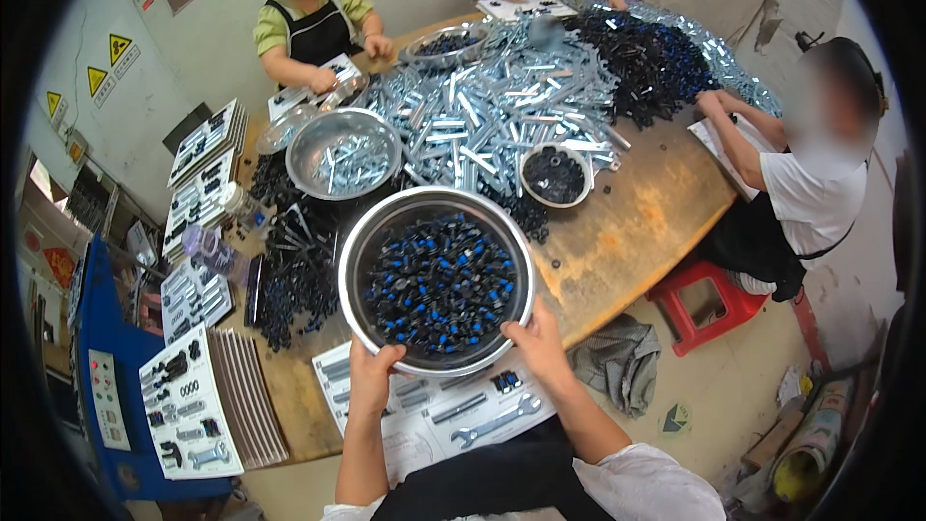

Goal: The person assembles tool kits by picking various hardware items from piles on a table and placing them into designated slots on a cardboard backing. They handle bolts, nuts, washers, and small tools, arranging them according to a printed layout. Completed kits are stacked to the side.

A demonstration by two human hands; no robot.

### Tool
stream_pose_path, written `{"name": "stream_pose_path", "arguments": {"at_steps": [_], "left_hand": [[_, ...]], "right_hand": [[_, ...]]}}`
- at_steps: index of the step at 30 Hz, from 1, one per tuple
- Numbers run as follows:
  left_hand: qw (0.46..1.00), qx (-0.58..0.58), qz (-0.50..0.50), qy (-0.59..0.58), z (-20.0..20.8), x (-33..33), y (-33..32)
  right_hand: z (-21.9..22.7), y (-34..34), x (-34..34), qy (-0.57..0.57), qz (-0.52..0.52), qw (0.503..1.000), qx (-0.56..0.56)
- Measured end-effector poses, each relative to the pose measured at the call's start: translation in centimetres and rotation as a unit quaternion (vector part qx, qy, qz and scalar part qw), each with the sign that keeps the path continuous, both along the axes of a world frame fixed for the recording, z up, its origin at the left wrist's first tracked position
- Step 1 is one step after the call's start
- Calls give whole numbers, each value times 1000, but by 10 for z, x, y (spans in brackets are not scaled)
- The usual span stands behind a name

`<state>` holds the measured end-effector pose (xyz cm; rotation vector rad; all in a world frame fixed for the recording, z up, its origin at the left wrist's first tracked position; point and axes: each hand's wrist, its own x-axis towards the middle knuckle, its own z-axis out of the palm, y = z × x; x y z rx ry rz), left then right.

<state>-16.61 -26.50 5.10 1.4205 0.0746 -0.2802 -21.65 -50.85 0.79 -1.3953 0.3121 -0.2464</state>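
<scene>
Between my two hands is a wide steel bowl [351,301], full of black screws with blue patches [444,280]. My left hand [374,365] grips the near left of its rim, thumb on the edge. On the near right my right hand [536,340] clasps the rim the same way; the fingers under the bowl are hidden. Below the bowl, close to my apron, lies a white board [415,444] with metal parts and a wrench [497,422] on it. The bowl hides part of that board.
Silvery metal tubes [482,106] heap up mid-table, black parts [641,68] behind them. A second steel bowl [344,114] and a small bowl of black rings [556,176] stand beyond mine. Stacked boards [207,405] line the left. Three co-workers sit around the table; a red stool [709,309] is right.
</scene>
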Motion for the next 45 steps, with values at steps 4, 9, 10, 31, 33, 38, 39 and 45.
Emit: {"name": "stream_pose_path", "arguments": {"at_steps": [4,9,10,31,33,38,39,45], "left_hand": [[998,6,-64,17,2,-12,-17],[979,7,-203,-4,-23,-10,-85],[972,5,-236,-5,-33,-6,-99],[684,560,-113,-454,10,338,-234],[686,594,-49,-417,-5,401,-228],[741,616,-21,-268,-27,436,-239],[726,615,15,-306,-32,431,-238],[732,597,-40,-327,-23,402,-226]], "right_hand": [[0,-19,-31,-14,-16,999,50],[-8,-79,-84,17,-137,990,-4],[-14,-94,-94,17,-171,984,-54],[-82,-177,-127,118,-332,876,-330],[-77,-177,-118,140,-332,869,-339],[-54,-161,-122,141,-321,896,-274],[-61,-160,-129,112,-317,898,-284],[-58,-157,-133,262,-340,892,-140]]}}
